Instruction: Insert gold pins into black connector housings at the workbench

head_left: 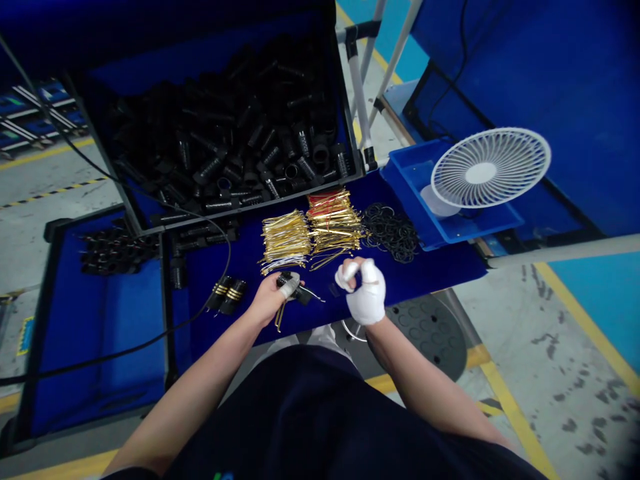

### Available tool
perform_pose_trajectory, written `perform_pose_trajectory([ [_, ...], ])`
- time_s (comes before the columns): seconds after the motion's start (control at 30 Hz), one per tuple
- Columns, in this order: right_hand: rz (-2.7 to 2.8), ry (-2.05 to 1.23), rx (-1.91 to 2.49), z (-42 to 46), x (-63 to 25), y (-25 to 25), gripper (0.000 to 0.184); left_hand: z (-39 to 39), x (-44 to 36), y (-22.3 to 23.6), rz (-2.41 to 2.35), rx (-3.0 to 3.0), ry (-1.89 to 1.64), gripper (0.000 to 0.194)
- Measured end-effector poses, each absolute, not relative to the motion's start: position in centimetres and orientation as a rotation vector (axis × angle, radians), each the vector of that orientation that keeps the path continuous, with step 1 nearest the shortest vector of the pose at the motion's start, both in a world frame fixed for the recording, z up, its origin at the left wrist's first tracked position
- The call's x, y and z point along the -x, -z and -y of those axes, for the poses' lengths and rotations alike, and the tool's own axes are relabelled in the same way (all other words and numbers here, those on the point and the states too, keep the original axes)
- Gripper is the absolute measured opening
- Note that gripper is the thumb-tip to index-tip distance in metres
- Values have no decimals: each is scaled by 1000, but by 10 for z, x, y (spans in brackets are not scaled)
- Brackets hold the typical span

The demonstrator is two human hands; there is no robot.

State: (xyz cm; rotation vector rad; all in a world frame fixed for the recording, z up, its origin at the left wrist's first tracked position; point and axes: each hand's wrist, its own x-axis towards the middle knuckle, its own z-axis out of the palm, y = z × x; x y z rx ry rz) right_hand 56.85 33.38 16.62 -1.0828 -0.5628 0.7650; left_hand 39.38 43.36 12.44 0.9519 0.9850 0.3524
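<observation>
Dark shirt front [300, 417] and two bare forearms rising from the bottom of the frame toward a bench covered in deep blue cloth [425, 277]; left hand [267, 300] closed around a black plastic connector [296, 293], fingers [289, 287] clenched on it, white tape around one of them, a gold wire [279, 319] hanging below the grip; right hand [365, 297] just beside it, covered in white wrapping, fingers [350, 271] bunched tight into a pinch, whatever lies between them hidden; two black cylinders with gold bands [231, 297] lying just left of the left hand; sheaves of gold wire [285, 241] directly ahead, next to a second bundle with red tips [333, 217], and a loose heap of black rubber O-rings [390, 233] to the right; farther out, a black-framed bin [345, 120] piled with black threaded cylinders [225, 147], a blue cloth-lined tray [60, 347] of smaller black parts [117, 250] at far left, and a blue plastic tray [410, 180] beneath a tilted white fan [490, 167]; white pipe framing [360, 87] and a grey floor with yellow lines [575, 320] beyond the bench
</observation>
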Motion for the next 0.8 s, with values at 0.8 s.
perform_pose_trajectory([
  [0.8, 1586, -410, 1837, -402, -625, -156, 21, -438, -403, -125, -960, -839, -333, 42],
])
